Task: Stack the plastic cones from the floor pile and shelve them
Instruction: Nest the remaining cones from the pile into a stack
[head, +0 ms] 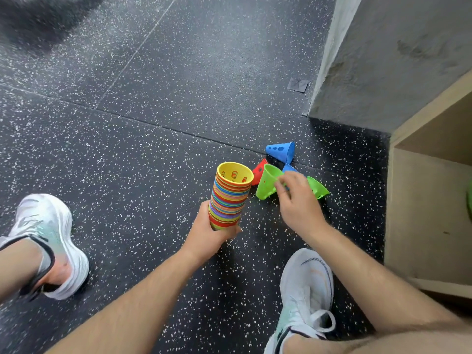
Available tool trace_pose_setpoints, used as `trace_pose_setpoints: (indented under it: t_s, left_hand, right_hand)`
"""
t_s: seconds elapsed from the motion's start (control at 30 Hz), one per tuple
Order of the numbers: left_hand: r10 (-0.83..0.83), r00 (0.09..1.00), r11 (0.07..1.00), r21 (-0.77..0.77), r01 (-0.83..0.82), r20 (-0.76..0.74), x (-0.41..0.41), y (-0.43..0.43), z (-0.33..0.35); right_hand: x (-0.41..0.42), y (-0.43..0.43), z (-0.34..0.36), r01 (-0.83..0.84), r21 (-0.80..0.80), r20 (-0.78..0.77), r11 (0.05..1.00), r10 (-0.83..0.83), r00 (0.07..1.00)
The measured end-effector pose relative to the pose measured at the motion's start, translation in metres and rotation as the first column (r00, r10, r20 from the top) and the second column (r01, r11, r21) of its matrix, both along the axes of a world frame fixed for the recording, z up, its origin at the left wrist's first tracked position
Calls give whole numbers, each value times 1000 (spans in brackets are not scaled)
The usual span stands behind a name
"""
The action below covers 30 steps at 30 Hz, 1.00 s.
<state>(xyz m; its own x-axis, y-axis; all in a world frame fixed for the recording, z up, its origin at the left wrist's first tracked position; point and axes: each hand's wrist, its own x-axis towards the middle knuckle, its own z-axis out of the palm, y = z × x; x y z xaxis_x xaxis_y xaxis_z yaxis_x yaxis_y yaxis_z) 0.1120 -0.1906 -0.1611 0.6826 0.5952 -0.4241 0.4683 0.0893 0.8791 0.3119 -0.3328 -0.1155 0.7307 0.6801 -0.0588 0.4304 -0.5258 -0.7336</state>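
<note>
My left hand (212,235) wraps the base of the tall multicoloured stack of nested plastic cones (229,198). My right hand (298,200) pinches the rim of a lime-green perforated plastic cone (267,183) just beside it, at the floor pile. It looks light, thin and springy, so the rim seems the best hold.

**No readable writing in view**

No word, number or brand name can be made out anywhere. The stack of cones (229,200), the green cone (267,182) and the blue cone (282,152) are plain coloured plastic with punched holes. The left shoe (51,238) and the right shoe (306,284) show only coloured streaks, too blurred to read as a mark. The wooden shelf (429,213) and the grey patch (297,85) on the floor bear no lettering.
</note>
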Motion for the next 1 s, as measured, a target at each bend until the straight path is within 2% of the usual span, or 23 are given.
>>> trace_pose_setpoints:
  t_s: [0.2,0.27,0.37,0.43,0.5,0.53,0.6,0.63,0.7,0.73,0.8,0.87,1.0]
  left_hand:
    - [-17,1000,1000,-1,17,-11,2,1,-1]
    - [-18,1000,1000,8,18,-6,2,0,1]
    - [-16,1000,1000,19,17,-13,3,-1,4]
    - [-16,1000,999,29,17,-17,4,-1,5]
    - [-13,1000,999,35,13,-16,4,-2,6]
    - [-9,1000,999,34,9,-12,4,-3,7]
    - [0,1000,1000,31,1,-12,3,-4,9]
    - [1,1000,999,32,0,-14,3,-4,10]
    - [-5,1000,999,44,6,-22,3,-4,13]
    - [-11,1000,998,55,13,-29,3,-4,17]
    - [-34,999,997,73,37,-38,3,-5,21]
    - [-50,998,996,76,53,-42,2,-5,22]
    - [-39,998,997,72,43,-48,1,-5,24]
  right_hand:
    - [17,10,66,120,279,32,953,-134,990]
    - [16,17,82,93,352,71,931,-126,990]
    - [6,25,90,-16,359,138,933,-36,990]
    - [-3,29,86,-140,313,191,939,83,978]
    - [-11,29,77,-306,190,212,933,265,941]
    - [-14,29,73,-374,114,156,921,355,922]
    - [-17,26,66,-435,34,-63,900,436,898]
    - [-16,26,65,-402,70,-181,913,407,895]
    - [-11,28,56,-228,152,-301,962,265,916]
    - [-6,30,49,-141,129,-292,982,173,940]
    - [7,36,34,-45,-3,-145,999,44,988]
    - [18,41,21,-11,-117,-68,993,3,998]
    - [31,51,2,-18,-279,-34,960,9,999]
